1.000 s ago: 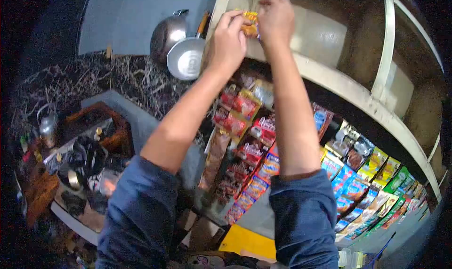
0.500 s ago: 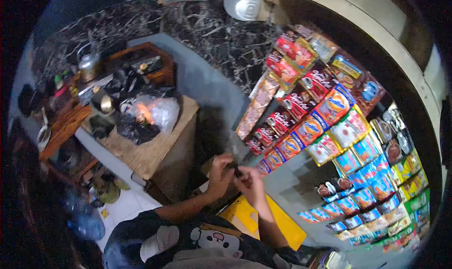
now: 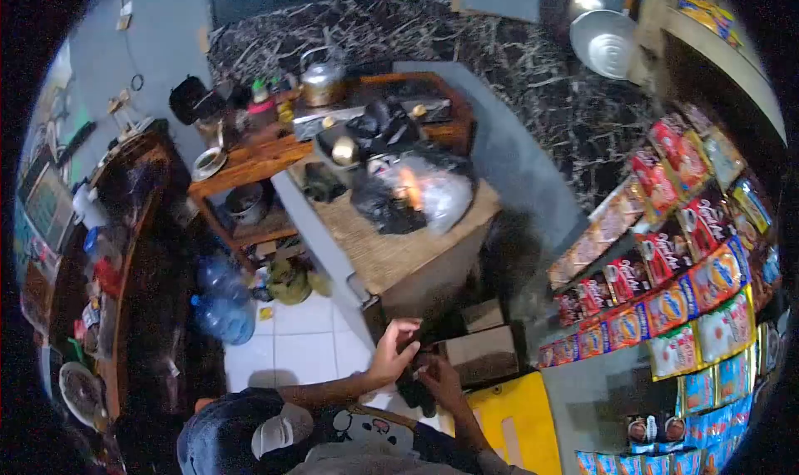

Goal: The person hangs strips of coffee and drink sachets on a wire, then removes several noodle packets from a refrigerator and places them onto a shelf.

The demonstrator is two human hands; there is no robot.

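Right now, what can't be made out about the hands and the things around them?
Head view only.
1. Dark thing between left hand and right hand: small, in shadow and partly covered by both hands, so it can't be identified.
2. Grip of either hand: too small to tell.
3. Sachet strips: print blurred, cut off by the lens edge on the right.
4. Clear bag on the counter: glare hides its contents.

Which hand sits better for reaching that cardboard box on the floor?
Likely the right hand: it is next to the cardboard box, while the left hand lies farther off, on the right hand's other side.
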